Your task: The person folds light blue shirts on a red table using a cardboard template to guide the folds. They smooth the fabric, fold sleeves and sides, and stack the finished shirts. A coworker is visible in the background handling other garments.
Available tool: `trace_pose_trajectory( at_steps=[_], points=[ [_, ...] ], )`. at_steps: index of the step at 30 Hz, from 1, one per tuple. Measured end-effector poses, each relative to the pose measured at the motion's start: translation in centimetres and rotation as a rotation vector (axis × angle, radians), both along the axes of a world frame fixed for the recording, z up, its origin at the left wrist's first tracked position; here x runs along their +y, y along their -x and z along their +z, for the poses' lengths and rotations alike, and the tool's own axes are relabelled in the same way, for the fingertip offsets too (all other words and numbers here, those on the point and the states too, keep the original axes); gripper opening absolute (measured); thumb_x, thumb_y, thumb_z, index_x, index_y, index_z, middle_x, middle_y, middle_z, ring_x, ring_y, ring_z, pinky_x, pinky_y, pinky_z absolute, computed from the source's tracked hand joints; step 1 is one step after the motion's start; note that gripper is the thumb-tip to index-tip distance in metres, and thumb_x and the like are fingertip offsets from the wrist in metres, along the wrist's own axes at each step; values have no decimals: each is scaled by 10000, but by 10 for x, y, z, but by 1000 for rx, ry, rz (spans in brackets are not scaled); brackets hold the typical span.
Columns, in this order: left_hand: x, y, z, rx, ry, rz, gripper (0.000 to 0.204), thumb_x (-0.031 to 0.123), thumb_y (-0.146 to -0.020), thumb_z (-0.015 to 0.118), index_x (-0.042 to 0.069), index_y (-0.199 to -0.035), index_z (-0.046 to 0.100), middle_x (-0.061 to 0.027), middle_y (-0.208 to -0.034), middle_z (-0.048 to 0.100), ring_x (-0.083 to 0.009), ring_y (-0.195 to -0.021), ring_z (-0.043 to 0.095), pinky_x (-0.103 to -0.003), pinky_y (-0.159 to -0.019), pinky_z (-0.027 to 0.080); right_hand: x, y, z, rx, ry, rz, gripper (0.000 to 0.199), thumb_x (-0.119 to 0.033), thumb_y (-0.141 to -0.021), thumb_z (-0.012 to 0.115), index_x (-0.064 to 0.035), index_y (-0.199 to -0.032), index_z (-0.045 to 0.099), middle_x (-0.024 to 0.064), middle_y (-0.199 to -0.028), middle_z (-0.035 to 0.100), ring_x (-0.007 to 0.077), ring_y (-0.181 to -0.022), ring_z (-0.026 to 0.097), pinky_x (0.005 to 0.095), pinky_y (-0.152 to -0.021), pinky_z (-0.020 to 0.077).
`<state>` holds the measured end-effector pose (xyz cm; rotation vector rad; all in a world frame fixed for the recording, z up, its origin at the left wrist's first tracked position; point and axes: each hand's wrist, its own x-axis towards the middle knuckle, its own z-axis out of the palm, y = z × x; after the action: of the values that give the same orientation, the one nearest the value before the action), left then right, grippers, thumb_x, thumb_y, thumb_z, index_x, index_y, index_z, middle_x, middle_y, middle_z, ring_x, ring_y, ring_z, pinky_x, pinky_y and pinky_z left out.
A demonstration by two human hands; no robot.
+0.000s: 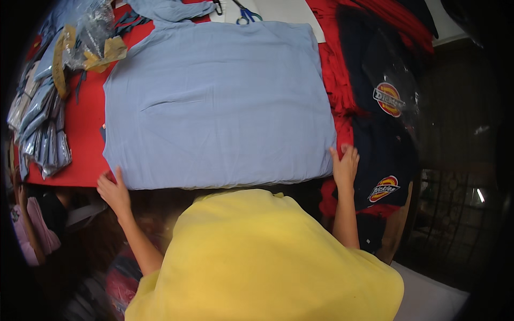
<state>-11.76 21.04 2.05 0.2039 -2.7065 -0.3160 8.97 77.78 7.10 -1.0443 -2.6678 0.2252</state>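
Observation:
A light blue garment (225, 107), which looks like a shirt, lies spread flat across the table in front of me, its near edge close to my body. A short slanted crease or slit marks its upper middle. By the near left corner is my left hand (114, 192), fingers apart, with a fingertip at or very near the cloth's edge. My right hand (346, 165) rests at the near right corner, thumb against the side edge and fingers spread over red cloth. Neither hand grips anything visible.
Red cloth (85, 134) covers the table. Bagged folded garments (45, 128) and clear plastic with yellow strips (96, 48) lie left. Blue-handled scissors (248, 15) sit at the far edge. Dark navy garments with round patches (375, 144) lie right. Another person (35, 224) is at lower left.

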Motion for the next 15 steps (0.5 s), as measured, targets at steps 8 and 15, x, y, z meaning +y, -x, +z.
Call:
trace_pose_trajectory(
  at_steps=[8, 15],
  points=[
    [23, -9, 16, 29, -633, 73, 258, 223, -949, 593, -11, -978, 489, -185, -851, 580, -307, -746, 550, -388, -699, 445, -30, -30, -7, 88, 414, -116, 342, -232, -803, 737, 32, -901, 542, 210, -793, 596, 416, -728, 562, 475, -710, 447],
    [19, 5, 49, 33, -262, -49, 300, 182, -848, 694, 27, -1082, 589, -155, -1026, 598, -296, -922, 566, -404, -808, 452, -49, -1, 30, -145, 79, 34, 446, -167, -832, 688, -20, -1203, 489, 215, -1181, 573, 395, -1101, 531, 467, -927, 416]
  ],
)
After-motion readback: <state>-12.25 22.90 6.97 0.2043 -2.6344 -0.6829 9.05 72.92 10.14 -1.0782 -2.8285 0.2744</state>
